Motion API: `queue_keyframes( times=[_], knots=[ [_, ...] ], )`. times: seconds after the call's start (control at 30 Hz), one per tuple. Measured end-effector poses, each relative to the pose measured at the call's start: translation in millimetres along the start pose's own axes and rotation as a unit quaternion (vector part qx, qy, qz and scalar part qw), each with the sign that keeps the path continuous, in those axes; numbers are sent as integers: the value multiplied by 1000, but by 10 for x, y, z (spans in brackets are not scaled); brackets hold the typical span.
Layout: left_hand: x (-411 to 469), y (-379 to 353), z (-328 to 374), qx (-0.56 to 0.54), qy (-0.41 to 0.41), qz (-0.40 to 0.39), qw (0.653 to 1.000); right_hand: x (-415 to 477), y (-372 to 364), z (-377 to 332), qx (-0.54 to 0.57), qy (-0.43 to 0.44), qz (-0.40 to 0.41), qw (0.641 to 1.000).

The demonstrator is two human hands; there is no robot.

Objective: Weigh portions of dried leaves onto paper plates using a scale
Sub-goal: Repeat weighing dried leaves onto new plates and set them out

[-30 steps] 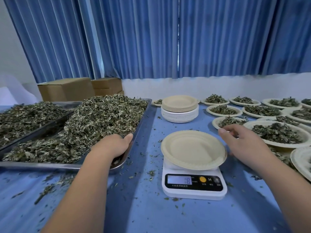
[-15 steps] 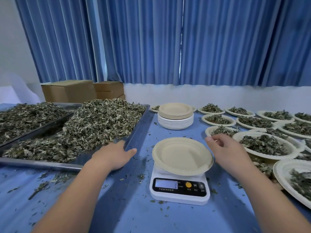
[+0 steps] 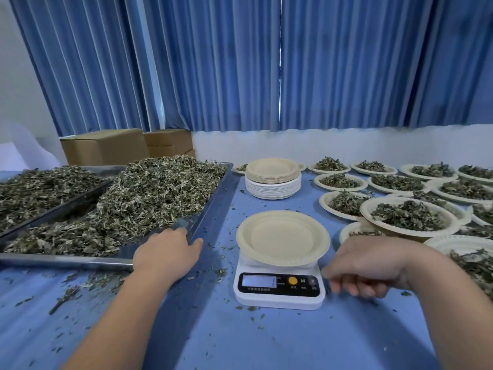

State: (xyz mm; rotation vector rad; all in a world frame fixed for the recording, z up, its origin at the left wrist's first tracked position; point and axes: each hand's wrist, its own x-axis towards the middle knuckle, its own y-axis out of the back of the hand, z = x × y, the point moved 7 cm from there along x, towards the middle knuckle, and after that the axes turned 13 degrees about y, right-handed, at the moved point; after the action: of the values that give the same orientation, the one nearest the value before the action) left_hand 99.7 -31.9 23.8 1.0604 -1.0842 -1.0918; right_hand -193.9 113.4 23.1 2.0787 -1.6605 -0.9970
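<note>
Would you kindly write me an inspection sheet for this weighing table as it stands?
Surface: blue table.
Job's things: empty plate on scale; tray heaped with dried leaves; plate stack behind; filled plates at right.
Clutter: leaf crumbs scattered across it.
Grips: left hand rests on tray corner; right hand, fingers loosely curled, blurred, beside scale, holding nothing.
Cables: nothing seen.
Surroundings: cardboard boxes, blue curtains.

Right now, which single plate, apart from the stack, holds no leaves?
The tan plate on the white scale; the other plates, spread to its right, each carry dried leaves.
</note>
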Motion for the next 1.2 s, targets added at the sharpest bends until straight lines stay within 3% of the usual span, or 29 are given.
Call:
queue_keyframes(
  times=[0.33, 0.6, 0.73, 0.83, 1.2],
  knots=[
    [-28, 89, -28, -46, 17, 29, 998, 84, -178, -13, -10, -56, -17, 998],
    [-6, -6, -77, 2, 38, -29, 999, 47, -105, 68, 22, -59, -9, 998],
    [1, -38, -51, 30, 4, -46, 998, 35, 163, 92, 112, -27, 136, 984],
    [-10, -34, -42, 36, -11, -39, 999, 46, 298, 76, 83, -18, 234, 968],
    [-4, 48, -69, -37, -20, 20, 999, 87, 298, 21, 40, -4, 253, 967]
  ],
)
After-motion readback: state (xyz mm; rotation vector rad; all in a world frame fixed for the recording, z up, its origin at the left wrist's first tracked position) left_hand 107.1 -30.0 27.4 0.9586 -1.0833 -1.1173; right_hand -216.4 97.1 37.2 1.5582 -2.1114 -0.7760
